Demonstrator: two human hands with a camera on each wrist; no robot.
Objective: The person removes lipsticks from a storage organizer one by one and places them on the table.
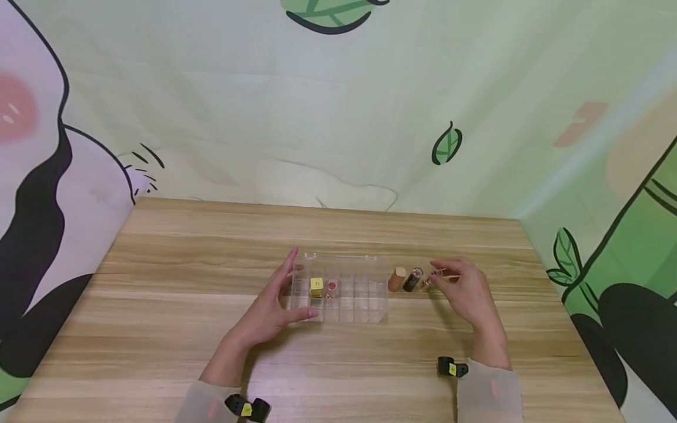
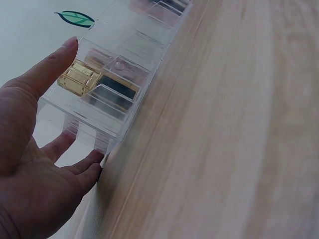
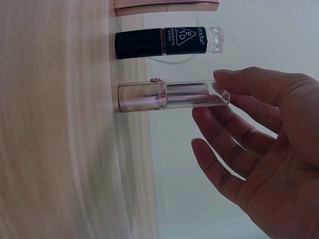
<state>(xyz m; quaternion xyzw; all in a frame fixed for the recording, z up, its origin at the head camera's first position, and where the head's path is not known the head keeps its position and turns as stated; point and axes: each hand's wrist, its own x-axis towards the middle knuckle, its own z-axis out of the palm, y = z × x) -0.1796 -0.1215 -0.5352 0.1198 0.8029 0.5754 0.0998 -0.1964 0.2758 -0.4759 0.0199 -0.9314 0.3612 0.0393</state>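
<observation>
My left hand (image 1: 268,308) holds the left end of a clear plastic organizer (image 1: 365,294), thumb along its near side and fingers at the far left. A gold-topped lipstick (image 1: 316,288) stands in one of its compartments, beside a small clear and pink lipstick (image 1: 331,289). To the organizer's right, my right hand (image 1: 469,292) pinches the upper end of a clear-capped lipstick (image 3: 144,96), which stands upright with its base at the table. Beside that one are a black lipstick (image 3: 162,42) with a clear top and a rose-gold lipstick (image 3: 167,6), both upright.
All of it is on a wood-grain table (image 1: 338,370). Behind the table's far edge hangs a pale green printed cloth (image 1: 227,135). Small black devices with yellow tags, such as the left one (image 1: 246,407), sit on both sleeves.
</observation>
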